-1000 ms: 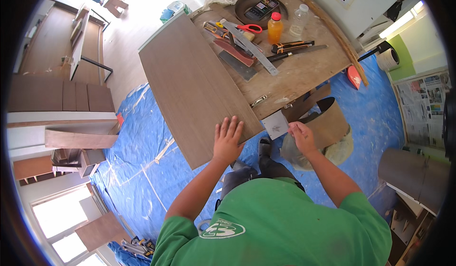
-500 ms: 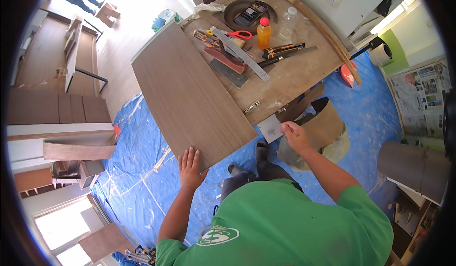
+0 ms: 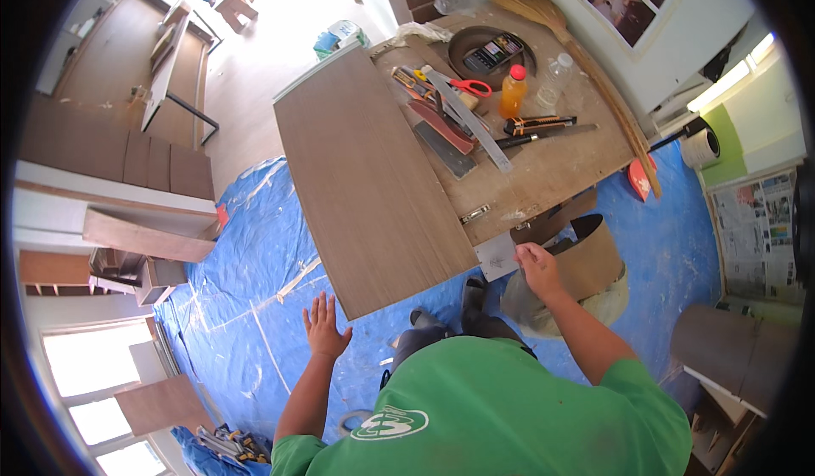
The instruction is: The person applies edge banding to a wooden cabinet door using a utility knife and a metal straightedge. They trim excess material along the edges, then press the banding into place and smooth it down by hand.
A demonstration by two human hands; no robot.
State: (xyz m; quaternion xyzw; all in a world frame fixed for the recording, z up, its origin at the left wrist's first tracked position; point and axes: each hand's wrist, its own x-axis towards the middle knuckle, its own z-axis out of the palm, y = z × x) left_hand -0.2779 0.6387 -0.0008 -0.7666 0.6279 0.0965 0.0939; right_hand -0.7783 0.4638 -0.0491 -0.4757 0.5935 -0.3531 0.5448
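Note:
My left hand (image 3: 326,330) hovers with fingers spread, just left of the near corner of a brown wood-grain panel (image 3: 373,187), apart from it. The panel lies along the left side of a worn wooden table (image 3: 556,174). Between thumb and fingers, my right hand (image 3: 540,270) pinches a light grey rectangular sheet (image 3: 496,257) with a dark smudge, at the table's near edge. Close to that sheet, a small metal hinge or catch (image 3: 475,214) sits by the panel's right edge. Curled brown sheet material (image 3: 594,259) stands just beyond my right hand.
On the table lie a steel ruler (image 3: 484,132), red-handled scissors (image 3: 471,87), a utility knife (image 3: 539,124), an orange drink bottle (image 3: 513,94), a clear bottle (image 3: 554,81) and a phone (image 3: 495,53) in a round dish. A broom (image 3: 586,60) lines the far right edge. Blue sheeting (image 3: 255,306) covers the floor.
My left hand has come off the panel's near edge and moved left, fingers spread. My right hand still holds the grey sheet. The whole view has shifted slightly.

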